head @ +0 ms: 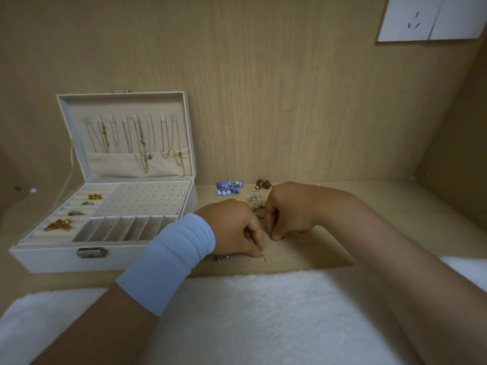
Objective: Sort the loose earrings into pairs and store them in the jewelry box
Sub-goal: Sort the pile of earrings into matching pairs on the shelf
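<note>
- My left hand (232, 227), with a pale blue fabric wristband (168, 264) round the wrist, is curled fingers-down on the pale wooden worktop (316, 248); thumb and forefinger pinch a small silver earring (263, 257) whose tip touches the wood
- Just left of that pinch, half under my palm, lies a dark silver dangly earring (220, 258)
- My right hand (290, 206) sits just beside the left, fingers curled down and thumb against forefinger; I cannot tell whether anything is held between them
- Behind my hands the loose earrings lie near the back wall: a cluster of blue and white bead earrings (228, 188), a red-brown round bead pair (264, 183), and clear and silver hook earrings (254, 200) in the gap between my knuckles
- The white rectangular jewelry box (66, 259) stands open at the left, lid upright with thin chain necklaces (142, 140) hanging inside
- Its perforated cream earring panel (142, 198) shows no earrings; gold and silver brooches (58, 224) sit on the ring rolls at the left
- A white fluffy towel (250, 312) covers the near edge under my forearms
</note>
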The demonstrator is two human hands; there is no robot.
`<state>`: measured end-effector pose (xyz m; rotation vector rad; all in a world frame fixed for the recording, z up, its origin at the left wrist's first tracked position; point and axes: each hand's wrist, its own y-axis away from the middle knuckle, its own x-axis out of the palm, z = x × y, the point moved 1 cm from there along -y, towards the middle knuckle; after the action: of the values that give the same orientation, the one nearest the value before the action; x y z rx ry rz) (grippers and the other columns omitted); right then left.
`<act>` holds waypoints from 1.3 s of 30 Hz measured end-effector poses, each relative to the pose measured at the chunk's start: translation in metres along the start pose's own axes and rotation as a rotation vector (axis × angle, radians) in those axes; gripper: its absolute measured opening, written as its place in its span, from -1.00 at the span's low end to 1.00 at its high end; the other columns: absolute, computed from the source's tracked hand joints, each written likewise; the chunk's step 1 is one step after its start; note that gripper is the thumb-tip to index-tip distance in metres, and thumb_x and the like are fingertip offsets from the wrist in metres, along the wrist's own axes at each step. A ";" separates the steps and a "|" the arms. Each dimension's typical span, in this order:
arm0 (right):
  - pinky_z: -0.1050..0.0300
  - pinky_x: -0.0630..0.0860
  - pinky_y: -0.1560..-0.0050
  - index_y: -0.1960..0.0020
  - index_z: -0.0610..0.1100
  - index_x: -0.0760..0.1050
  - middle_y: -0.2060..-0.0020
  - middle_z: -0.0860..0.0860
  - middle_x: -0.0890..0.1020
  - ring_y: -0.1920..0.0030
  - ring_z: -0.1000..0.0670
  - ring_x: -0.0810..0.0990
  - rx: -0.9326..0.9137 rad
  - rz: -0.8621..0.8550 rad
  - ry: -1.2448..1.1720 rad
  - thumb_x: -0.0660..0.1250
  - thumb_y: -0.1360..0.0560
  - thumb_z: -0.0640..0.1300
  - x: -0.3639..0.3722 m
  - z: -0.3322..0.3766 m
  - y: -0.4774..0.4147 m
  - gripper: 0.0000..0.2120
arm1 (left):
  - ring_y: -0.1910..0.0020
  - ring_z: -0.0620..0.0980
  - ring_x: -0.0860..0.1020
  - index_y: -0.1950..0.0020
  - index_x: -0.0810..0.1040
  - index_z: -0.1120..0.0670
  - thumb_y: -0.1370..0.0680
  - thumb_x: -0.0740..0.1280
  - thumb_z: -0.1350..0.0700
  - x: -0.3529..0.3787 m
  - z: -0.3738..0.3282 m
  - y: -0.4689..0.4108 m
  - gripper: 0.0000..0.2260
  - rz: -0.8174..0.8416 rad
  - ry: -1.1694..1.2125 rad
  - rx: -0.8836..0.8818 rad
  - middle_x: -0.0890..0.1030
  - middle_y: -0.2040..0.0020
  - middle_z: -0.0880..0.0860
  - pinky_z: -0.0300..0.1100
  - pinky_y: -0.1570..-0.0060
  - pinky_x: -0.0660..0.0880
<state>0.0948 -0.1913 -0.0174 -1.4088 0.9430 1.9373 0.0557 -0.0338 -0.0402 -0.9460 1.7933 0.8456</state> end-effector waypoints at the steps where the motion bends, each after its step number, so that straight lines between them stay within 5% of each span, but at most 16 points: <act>1: 0.34 0.39 0.38 0.14 0.03 0.69 0.39 0.19 0.59 0.37 0.25 0.52 0.001 -0.011 0.010 0.56 -0.35 -0.08 -0.002 0.001 0.001 -0.89 | 0.18 -0.29 0.57 0.04 0.72 -0.11 -0.45 0.50 -0.01 0.000 0.000 0.000 -0.89 0.002 0.001 -0.002 0.68 0.13 -0.20 -0.26 0.00 0.54; 6: 0.34 0.45 0.34 0.20 0.04 0.67 0.45 0.22 0.59 0.37 0.24 0.53 -0.022 0.018 -0.006 0.56 -0.36 0.03 -0.007 0.013 0.008 -0.90 | 0.22 -0.33 0.56 0.06 0.73 -0.12 -0.45 0.49 0.00 -0.003 0.005 0.002 -0.91 -0.019 0.000 -0.008 0.67 0.14 -0.23 -0.21 -0.03 0.56; 11: 0.25 0.44 0.27 0.13 -0.04 0.73 0.28 0.06 0.73 0.26 0.08 0.63 -0.023 0.140 -0.022 0.55 -0.34 0.09 0.003 0.025 0.009 -0.77 | 0.24 -0.33 0.54 0.11 0.73 -0.10 -0.44 0.49 0.01 -0.002 0.006 0.002 -0.94 -0.010 0.004 -0.002 0.64 0.20 -0.28 -0.21 -0.01 0.56; 15: 0.24 0.39 0.36 0.19 -0.08 0.71 0.26 -0.06 0.73 0.39 0.11 0.52 0.006 0.163 0.007 0.52 -0.34 0.12 0.005 0.027 0.010 -0.74 | 0.23 -0.29 0.58 0.17 0.71 -0.07 -0.46 0.44 0.07 -0.015 0.009 0.011 -0.94 -0.071 0.017 -0.043 0.65 0.26 -0.24 -0.37 0.10 0.52; 20: 0.22 0.47 0.23 0.15 -0.07 0.72 0.36 0.09 0.68 0.33 0.18 0.51 -0.007 0.140 -0.022 0.54 -0.35 -0.01 0.009 0.031 0.008 -0.85 | 0.25 -0.29 0.55 0.23 0.64 -0.02 -0.45 0.40 0.16 -0.039 0.017 0.023 -0.90 -0.301 0.042 -0.071 0.62 0.26 -0.17 -0.40 0.19 0.45; 24: 0.30 0.41 0.31 0.10 -0.02 0.71 0.38 0.19 0.59 0.32 0.23 0.50 -0.035 0.108 -0.058 0.57 -0.35 -0.08 0.009 0.035 0.008 -0.86 | 0.19 -0.16 0.58 0.25 0.62 -0.02 -0.44 0.43 0.15 -0.041 0.020 0.028 -0.91 -0.363 0.081 -0.091 0.64 0.14 -0.12 -0.15 0.04 0.56; 28: 0.42 0.38 0.37 0.17 0.01 0.71 0.45 0.21 0.58 0.40 0.28 0.50 -0.061 0.117 -0.068 0.54 -0.37 -0.13 0.011 0.035 0.007 -0.94 | 0.32 -0.22 0.55 0.23 0.63 0.05 -0.43 0.43 0.17 -0.037 0.018 0.031 -0.95 -0.387 0.132 -0.106 0.59 0.36 -0.25 -0.22 0.13 0.57; 31: 0.22 0.49 0.15 0.17 0.02 0.70 0.29 0.15 0.65 0.26 0.20 0.53 -0.067 0.131 -0.046 0.48 -0.42 -0.13 0.013 0.033 0.007 -0.94 | 0.39 -0.25 0.47 0.24 0.61 0.01 -0.43 0.46 0.18 -0.034 0.020 0.034 -0.90 -0.406 0.185 -0.092 0.55 0.40 -0.33 -0.31 0.23 0.48; 35: 0.09 0.56 0.00 0.12 0.00 0.69 0.17 0.10 0.68 0.11 0.09 0.59 -0.066 0.154 -0.046 0.40 -0.48 -0.15 0.014 0.033 0.007 -0.90 | 0.33 -0.19 0.50 0.19 0.63 -0.05 -0.46 0.45 0.15 -0.036 0.027 0.041 -0.90 -0.410 0.251 -0.092 0.61 0.31 -0.17 -0.24 0.16 0.53; 39: 0.02 0.56 -0.01 0.10 -0.02 0.67 0.17 0.07 0.67 0.09 0.02 0.61 -0.071 0.167 -0.026 0.33 -0.51 -0.17 0.016 0.034 0.004 -0.86 | 0.33 -0.24 0.48 0.18 0.66 -0.07 -0.49 0.44 0.15 -0.036 0.033 0.050 -0.89 -0.436 0.271 -0.090 0.60 0.32 -0.26 -0.27 0.14 0.51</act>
<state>0.0680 -0.1663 -0.0252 -1.3787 1.0166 2.1256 0.0357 0.0269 -0.0115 -1.5017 1.6841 0.5417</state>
